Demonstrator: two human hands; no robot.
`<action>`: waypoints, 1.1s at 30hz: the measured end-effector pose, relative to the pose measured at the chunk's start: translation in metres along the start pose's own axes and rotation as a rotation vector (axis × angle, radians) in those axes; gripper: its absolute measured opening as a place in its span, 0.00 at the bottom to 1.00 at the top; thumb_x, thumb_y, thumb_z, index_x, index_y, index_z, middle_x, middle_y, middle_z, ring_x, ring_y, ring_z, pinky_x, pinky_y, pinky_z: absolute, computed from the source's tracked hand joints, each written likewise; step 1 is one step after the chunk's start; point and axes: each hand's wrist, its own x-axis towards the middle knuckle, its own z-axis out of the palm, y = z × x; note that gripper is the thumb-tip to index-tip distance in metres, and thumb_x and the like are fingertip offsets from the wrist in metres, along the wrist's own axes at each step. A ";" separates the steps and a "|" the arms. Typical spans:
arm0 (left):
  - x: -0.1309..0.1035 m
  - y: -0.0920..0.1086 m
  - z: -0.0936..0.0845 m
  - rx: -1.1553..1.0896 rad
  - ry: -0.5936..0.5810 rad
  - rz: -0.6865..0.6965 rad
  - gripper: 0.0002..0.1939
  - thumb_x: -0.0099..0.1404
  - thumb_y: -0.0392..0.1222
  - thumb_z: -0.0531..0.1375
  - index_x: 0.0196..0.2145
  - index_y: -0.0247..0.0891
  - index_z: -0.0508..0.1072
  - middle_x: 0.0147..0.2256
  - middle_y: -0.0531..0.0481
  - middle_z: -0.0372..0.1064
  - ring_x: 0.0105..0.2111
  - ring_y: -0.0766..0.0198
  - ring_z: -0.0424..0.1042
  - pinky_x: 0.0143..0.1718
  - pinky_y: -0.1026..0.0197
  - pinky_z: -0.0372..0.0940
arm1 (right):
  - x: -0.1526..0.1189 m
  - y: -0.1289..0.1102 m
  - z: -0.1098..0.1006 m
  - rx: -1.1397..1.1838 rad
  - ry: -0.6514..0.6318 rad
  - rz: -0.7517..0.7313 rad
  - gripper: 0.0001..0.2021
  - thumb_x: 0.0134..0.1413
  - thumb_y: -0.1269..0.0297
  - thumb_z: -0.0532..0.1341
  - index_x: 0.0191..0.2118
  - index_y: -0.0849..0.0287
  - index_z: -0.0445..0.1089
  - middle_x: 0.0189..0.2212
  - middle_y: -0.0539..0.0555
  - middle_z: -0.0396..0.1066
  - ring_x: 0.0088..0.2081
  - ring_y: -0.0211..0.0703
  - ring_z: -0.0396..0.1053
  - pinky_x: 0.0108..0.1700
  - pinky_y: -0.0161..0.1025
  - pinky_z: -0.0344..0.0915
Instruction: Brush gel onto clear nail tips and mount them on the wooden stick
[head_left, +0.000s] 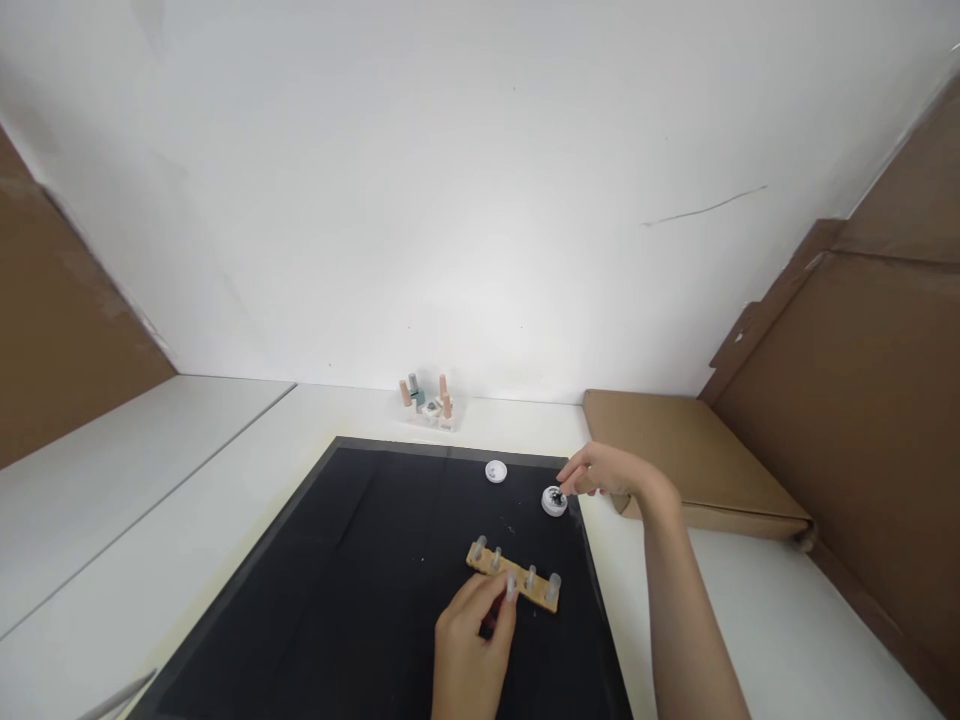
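The left hand point(471, 645) hides part of the wooden holder point(514, 580) — the small jar's point(554, 501) dark contents are too tiny to identify.

black mat point(360, 580), white table point(187, 500), tan holder point(540, 598)
the small jar point(554, 501) and lid point(496, 471) are white; bottles point(427, 398) at the wall are peach and teal; cardboard point(690, 450) is brown.

Bright, even light; glare on wall point(480, 250); edges seemingly warped.
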 end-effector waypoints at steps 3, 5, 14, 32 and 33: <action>0.001 0.000 0.000 -0.008 -0.002 -0.005 0.23 0.72 0.53 0.56 0.33 0.34 0.84 0.24 0.45 0.77 0.20 0.64 0.75 0.23 0.68 0.71 | 0.002 -0.001 0.001 -0.004 -0.003 0.000 0.14 0.63 0.60 0.62 0.51 0.59 0.71 0.53 0.57 0.71 0.47 0.47 0.73 0.46 0.47 0.73; 0.001 -0.001 0.000 -0.013 -0.001 -0.009 0.23 0.72 0.53 0.56 0.33 0.34 0.83 0.24 0.45 0.77 0.20 0.63 0.75 0.22 0.68 0.71 | 0.003 -0.001 0.001 -0.007 -0.006 -0.001 0.14 0.63 0.60 0.62 0.52 0.59 0.71 0.53 0.57 0.71 0.47 0.47 0.73 0.46 0.47 0.73; -0.001 0.000 -0.002 -0.038 -0.012 -0.023 0.16 0.70 0.45 0.59 0.33 0.34 0.83 0.24 0.46 0.77 0.21 0.63 0.75 0.23 0.68 0.71 | 0.007 -0.004 0.003 0.007 -0.015 0.019 0.14 0.63 0.61 0.63 0.51 0.59 0.71 0.52 0.57 0.72 0.47 0.47 0.73 0.46 0.47 0.74; 0.081 0.040 -0.054 -0.120 0.089 0.062 0.09 0.64 0.34 0.61 0.36 0.37 0.83 0.28 0.50 0.75 0.27 0.64 0.73 0.29 0.66 0.68 | 0.006 0.008 0.002 0.033 0.002 -0.026 0.14 0.63 0.60 0.62 0.52 0.59 0.71 0.52 0.57 0.72 0.47 0.47 0.73 0.47 0.48 0.73; 0.092 0.047 -0.060 -0.126 0.102 0.075 0.09 0.64 0.34 0.61 0.37 0.37 0.83 0.29 0.50 0.75 0.28 0.64 0.72 0.30 0.65 0.67 | 0.007 0.007 0.002 0.033 0.000 -0.026 0.14 0.63 0.60 0.62 0.52 0.59 0.71 0.52 0.57 0.71 0.47 0.47 0.73 0.47 0.48 0.73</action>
